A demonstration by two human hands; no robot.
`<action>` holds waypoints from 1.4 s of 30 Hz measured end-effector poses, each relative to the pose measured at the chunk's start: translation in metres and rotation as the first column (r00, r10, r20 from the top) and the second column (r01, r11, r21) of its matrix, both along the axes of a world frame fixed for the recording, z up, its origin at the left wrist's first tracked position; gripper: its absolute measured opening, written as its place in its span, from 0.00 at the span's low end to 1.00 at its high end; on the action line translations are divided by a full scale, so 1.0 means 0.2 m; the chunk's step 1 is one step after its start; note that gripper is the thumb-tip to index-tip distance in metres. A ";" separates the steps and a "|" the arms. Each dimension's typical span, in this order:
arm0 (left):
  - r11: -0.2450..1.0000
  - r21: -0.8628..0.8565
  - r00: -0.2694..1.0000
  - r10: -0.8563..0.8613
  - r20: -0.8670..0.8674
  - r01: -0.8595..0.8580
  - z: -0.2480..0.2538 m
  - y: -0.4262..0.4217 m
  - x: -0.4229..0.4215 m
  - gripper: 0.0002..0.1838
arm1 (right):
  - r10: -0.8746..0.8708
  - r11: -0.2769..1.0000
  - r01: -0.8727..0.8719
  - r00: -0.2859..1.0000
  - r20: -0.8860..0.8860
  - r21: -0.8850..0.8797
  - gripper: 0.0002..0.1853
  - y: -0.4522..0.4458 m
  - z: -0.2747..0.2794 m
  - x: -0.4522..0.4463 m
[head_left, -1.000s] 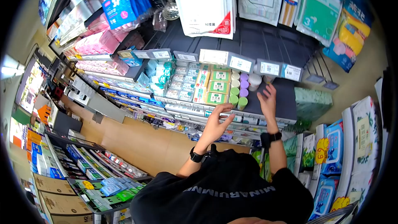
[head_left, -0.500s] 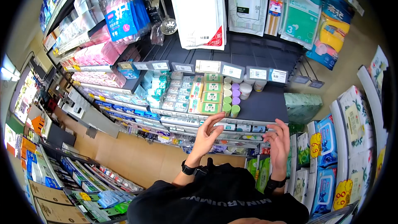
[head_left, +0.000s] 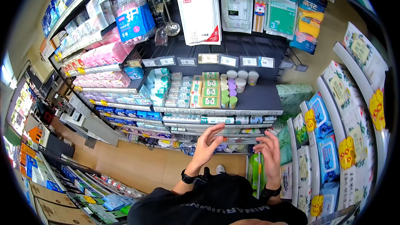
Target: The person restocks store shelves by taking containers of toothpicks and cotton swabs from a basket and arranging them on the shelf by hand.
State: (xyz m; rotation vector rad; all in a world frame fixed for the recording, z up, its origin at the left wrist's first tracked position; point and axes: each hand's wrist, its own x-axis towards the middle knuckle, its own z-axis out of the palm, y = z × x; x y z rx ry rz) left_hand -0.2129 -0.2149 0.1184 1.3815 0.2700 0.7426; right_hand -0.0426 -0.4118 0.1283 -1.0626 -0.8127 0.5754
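My left hand [head_left: 208, 146] is raised in front of the shelf unit, empty, its fingers bent with the thumb apart. To its right hangs my right hand [head_left: 270, 155], also empty, fingers curled loosely and spread. Neither hand touches anything. Beyond them a dark shelf [head_left: 256, 98] carries boxes with green labels [head_left: 211, 92], small round tubs with green lids [head_left: 233, 101], tubs with purple lids [head_left: 231, 87] and white tubs [head_left: 240, 84]. Left of these stand clear plastic cases [head_left: 174, 89] and turquoise packs [head_left: 160, 86].
Above hang a white bag of straws [head_left: 199, 12], a slotted ladle [head_left: 172, 28] and blue glove packs [head_left: 132, 21]. Wet-wipe packs [head_left: 329, 156] with yellow price tags fill the right-hand shelves. Pink packs [head_left: 102, 55] line the left. An aisle floor [head_left: 137, 158] lies below, with cartons [head_left: 62, 208] at lower left.
The view has shifted, so the shelf goods sit slightly higher and more left, and more of the right-hand shelves shows. Both hands keep nearly the same pose, still empty.
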 end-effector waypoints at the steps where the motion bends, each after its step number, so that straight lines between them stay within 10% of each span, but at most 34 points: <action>1: 1.000 -0.012 1.000 -0.007 0.005 0.007 0.00 -0.04 -0.04 0.24 | 0.005 1.000 -0.005 1.000 0.006 -0.019 0.31 -0.04 0.01 -0.05; 18: 0.980 -0.071 0.976 -0.195 -0.099 0.188 -0.11 -0.78 -0.81 0.24 | -0.039 0.995 0.031 0.996 -0.084 -0.094 0.35 -0.85 0.01 -1.01; 42: 0.622 -0.076 0.621 -0.783 -0.041 0.779 -0.07 -1.90 -0.83 0.16 | -0.683 0.729 0.678 0.730 -0.030 -0.099 0.30 -2.04 0.08 -1.91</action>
